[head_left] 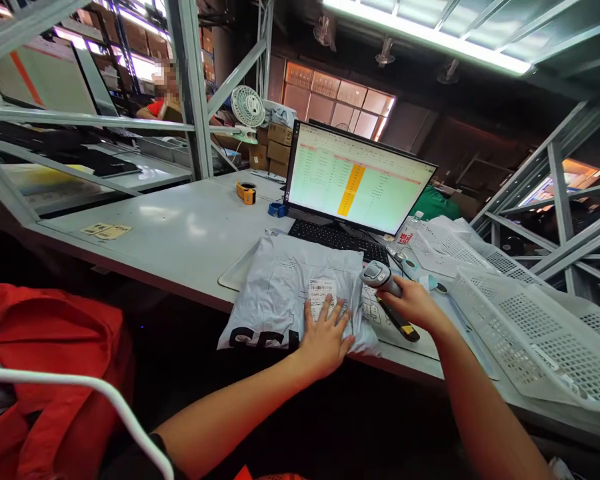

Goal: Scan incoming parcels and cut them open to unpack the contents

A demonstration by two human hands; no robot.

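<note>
- My left hand point(327, 337) lies flat, fingers spread, on a crinkled pale-grey plastic mailing bag point(280, 293).
- The bag rests at the front edge of the smooth white table point(180, 220), its near end overhanging that edge.
- Black printed lettering point(260, 338) at the bag's near end is cut off by the fold and cannot be read whole.
- A rectangular white paper label point(320, 290) with a barcode shows above my fingers, which cover its lower part; the fine print is illegible.
- My right hand point(414, 303) is closed around the handle of a grey, round-headed barcode scanner point(377, 273), beside the bag's right edge; my grip hides most of the handle.
- A slim yellow-and-black cutter point(405, 327) lies below that hand, near the table's front edge, its far end partly hidden.
- The bag masks part of a black plastic keyboard point(330, 237).
- Perforated white plastic baskets point(525, 333) line the table's right end, cut off by the frame.
</note>
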